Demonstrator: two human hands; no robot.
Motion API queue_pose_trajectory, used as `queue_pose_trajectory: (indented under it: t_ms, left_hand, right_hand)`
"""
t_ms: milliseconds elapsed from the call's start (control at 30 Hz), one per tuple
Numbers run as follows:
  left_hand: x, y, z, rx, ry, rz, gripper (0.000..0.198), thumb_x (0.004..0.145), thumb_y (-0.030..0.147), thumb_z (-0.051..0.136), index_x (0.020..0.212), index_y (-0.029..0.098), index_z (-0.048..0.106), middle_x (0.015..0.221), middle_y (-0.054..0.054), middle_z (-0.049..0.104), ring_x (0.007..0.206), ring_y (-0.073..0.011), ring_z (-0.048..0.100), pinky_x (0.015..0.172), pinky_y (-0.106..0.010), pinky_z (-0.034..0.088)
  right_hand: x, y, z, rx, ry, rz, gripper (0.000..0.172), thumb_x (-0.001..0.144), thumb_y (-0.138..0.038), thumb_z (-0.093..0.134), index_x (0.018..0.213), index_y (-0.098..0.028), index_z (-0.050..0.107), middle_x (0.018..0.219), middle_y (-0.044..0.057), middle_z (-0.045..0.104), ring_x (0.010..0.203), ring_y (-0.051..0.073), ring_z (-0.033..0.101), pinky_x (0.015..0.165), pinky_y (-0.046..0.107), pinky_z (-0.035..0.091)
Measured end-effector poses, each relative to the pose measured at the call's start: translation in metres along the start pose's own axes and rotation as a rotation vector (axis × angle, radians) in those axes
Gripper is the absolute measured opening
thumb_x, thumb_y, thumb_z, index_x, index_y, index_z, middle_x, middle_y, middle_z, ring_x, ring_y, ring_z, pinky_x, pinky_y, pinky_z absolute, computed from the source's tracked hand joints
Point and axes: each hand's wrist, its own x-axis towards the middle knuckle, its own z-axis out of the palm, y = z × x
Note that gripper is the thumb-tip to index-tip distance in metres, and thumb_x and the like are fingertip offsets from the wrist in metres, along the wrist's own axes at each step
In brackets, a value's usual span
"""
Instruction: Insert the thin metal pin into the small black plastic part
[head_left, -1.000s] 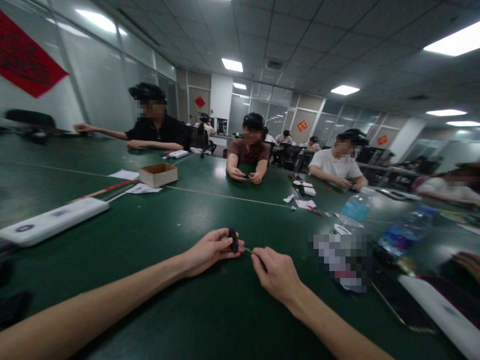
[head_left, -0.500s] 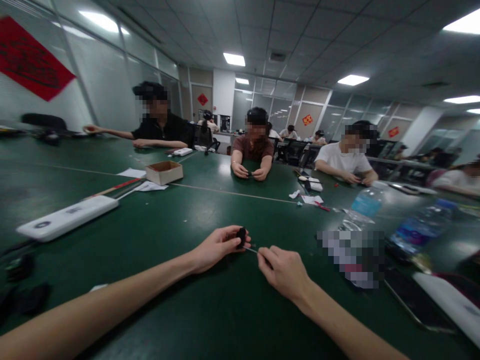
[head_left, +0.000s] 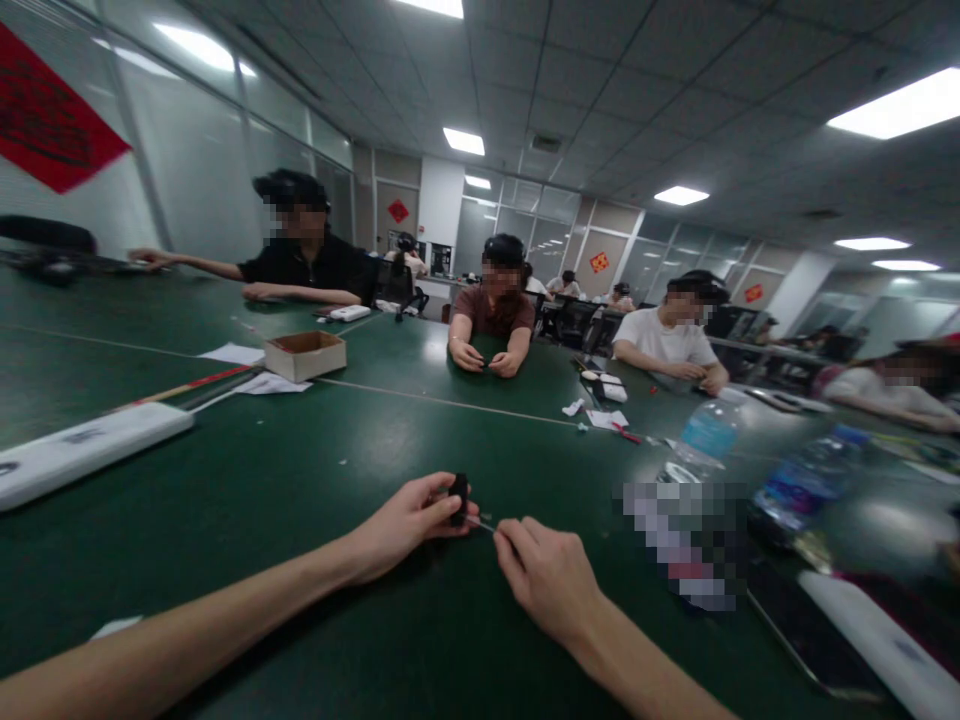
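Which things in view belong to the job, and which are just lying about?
In use:
small black piece, left hand
thin grey rod, right hand

Lying about:
open beige cardboard box
long white plastic bar
clear blue-capped plastic bottle

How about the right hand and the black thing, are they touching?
Apart: the head view shows a gap between the right hand and the black thing in the left hand, with a thin rod between.
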Motion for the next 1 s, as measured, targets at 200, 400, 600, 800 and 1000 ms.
queue_pose_trajectory:
  t_ms: [200,400,600,800,1000]
  left_hand:
    - [-0.0005,-0.001,0.0007,-0.015,0.016,0.004,0.031,0.081,0.033,0.063,0.105,0.013,0.056,0.098,-0.013,0.065,0.087,-0.0207,0.064,0.086,-0.039,0.047]
    - [-0.003,0.0008,0.0014,-0.019,0.007,0.005,0.027,0.083,0.029,0.061,0.104,0.014,0.055,0.103,-0.014,0.063,0.089,-0.0207,0.064,0.089,-0.041,0.045]
    - [-0.0019,0.0001,0.0008,-0.028,-0.015,-0.012,0.025,0.085,0.027,0.058,0.106,0.013,0.054,0.107,-0.015,0.062,0.095,-0.0219,0.062,0.093,-0.042,0.043]
    - [-0.0008,0.0015,0.0003,-0.034,-0.012,-0.026,0.026,0.086,0.027,0.057,0.107,0.012,0.052,0.108,-0.016,0.062,0.098,-0.0232,0.062,0.094,-0.043,0.042]
    - [-0.0035,0.005,0.0028,-0.027,-0.012,-0.03,0.027,0.088,0.031,0.053,0.108,0.013,0.052,0.107,-0.016,0.062,0.098,-0.0238,0.062,0.09,-0.041,0.044]
  right_hand:
    - [-0.0008,-0.0008,-0.0001,-0.004,0.031,-0.011,0.023,0.095,-0.027,0.037,0.095,-0.021,0.06,0.078,0.002,0.06,0.065,0.012,0.057,0.058,0.023,0.035]
    - [0.0001,-0.002,-0.0023,0.027,0.022,-0.013,0.024,0.095,-0.027,0.037,0.095,-0.02,0.06,0.078,0.003,0.06,0.065,0.012,0.057,0.059,0.022,0.036]
    - [0.0004,-0.0009,-0.0034,0.054,0.009,-0.011,0.024,0.096,-0.027,0.036,0.097,-0.02,0.059,0.079,0.003,0.06,0.067,0.013,0.057,0.061,0.023,0.037]
    - [-0.0003,-0.0018,-0.0044,0.034,-0.004,-0.003,0.024,0.096,-0.027,0.036,0.096,-0.02,0.059,0.079,0.003,0.06,0.067,0.013,0.057,0.061,0.024,0.038]
    - [0.0001,-0.0016,-0.0027,0.044,-0.018,-0.007,0.025,0.097,-0.027,0.034,0.102,-0.02,0.057,0.083,0.004,0.06,0.069,0.014,0.058,0.061,0.024,0.04]
